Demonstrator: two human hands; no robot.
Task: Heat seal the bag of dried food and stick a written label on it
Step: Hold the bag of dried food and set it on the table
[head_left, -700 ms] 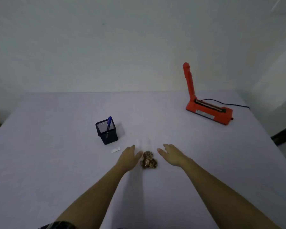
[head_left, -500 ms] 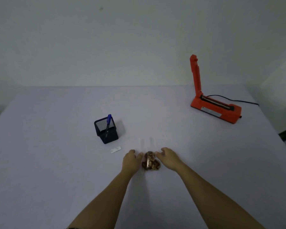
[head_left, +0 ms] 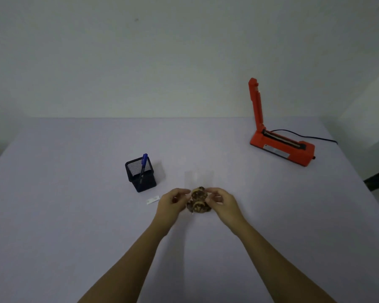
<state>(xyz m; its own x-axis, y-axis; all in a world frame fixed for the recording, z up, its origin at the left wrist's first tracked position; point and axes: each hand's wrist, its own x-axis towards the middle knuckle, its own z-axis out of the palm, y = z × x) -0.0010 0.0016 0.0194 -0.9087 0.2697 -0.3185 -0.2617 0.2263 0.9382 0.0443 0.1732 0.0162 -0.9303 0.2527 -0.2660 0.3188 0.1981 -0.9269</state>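
Gripping: both hands pinch the clear bag [head_left: 199,189] of dried food from either side, near the middle of the table [head_left: 74,215], a little toward its near edge.
Left hand [head_left: 172,201]: fingers curled shut on the bag's left side, thumb on top.
Right hand [head_left: 222,201]: fingers closed on the bag's right side, level with the other hand.
Dried food [head_left: 198,200]: brown lumps bunched in the bag's lower part, between the two hands; whether the bag touches the table I cannot tell.
Bag top: empty clear film standing out beyond the fingers, toward the far edge.
Label [head_left: 153,199]: small white strip flat on the table, just left of the left hand and just in front of the pen holder.
Pen holder [head_left: 141,174]: black mesh cup left of the bag, upright.
Pen [head_left: 143,166]: blue cap, leaning inside the holder.
Heat sealer [head_left: 280,145]: orange, near the far right corner, arm raised upright, well apart from the hands.
Cord [head_left: 311,136]: black, running from behind the sealer toward the right edge.
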